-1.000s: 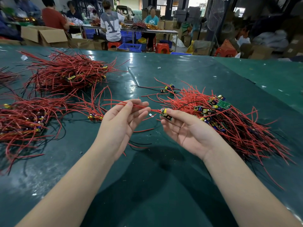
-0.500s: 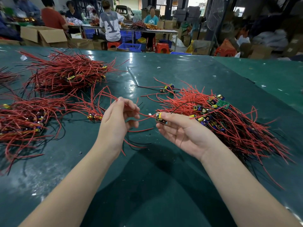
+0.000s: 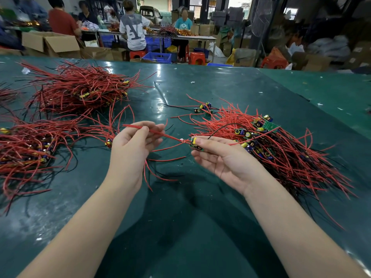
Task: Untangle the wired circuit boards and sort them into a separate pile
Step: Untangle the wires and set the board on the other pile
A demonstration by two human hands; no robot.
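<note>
The circuit board sits at the fingertips of my right hand, pinched between thumb and forefinger with its yellow part up, held above the green table. Its red wire runs left, taut, into my left hand, which pinches it between thumb and fingers — the loose end pokes out past my knuckles. A black wire arcs from the board back toward the tangled pile just beyond my right hand.

Half a second ago my left fingers were curled tighter and lower on the wire; now they sit higher and the wire is stretched straighter between the hands. The board has barely shifted.

Both forearms reach in from the bottom edge, converging — my right palm turned up with the other fingers loosely spread, my left showing its back, wrist slightly bent.

To the left lies a sorted pile of wired boards, and farther back a larger heap. Past the table's edge, people sit at another bench among cardboard boxes and red stools.
</note>
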